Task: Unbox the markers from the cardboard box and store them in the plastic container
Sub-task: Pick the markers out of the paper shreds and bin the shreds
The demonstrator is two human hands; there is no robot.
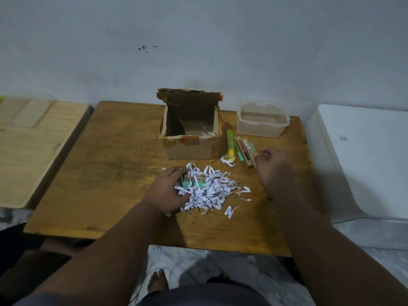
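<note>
Wooden table (123,151): the left hand (165,191) is curling round boxed markers (196,179) half-buried in shredded paper (212,193). At the heap's twelve o'clock, the cardboard box (189,149) is standing open. At two o'clock a green cutter (230,142) and more marker packs (244,149) are lying, with the blurred right hand (273,171) at their near end, grip unclear. The plastic container (262,129) is sitting open behind them.

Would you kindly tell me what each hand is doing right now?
Left hand: grips a marker pack in the shredded paper.
Right hand: curled beside other marker packs; grip cannot be told.
</note>
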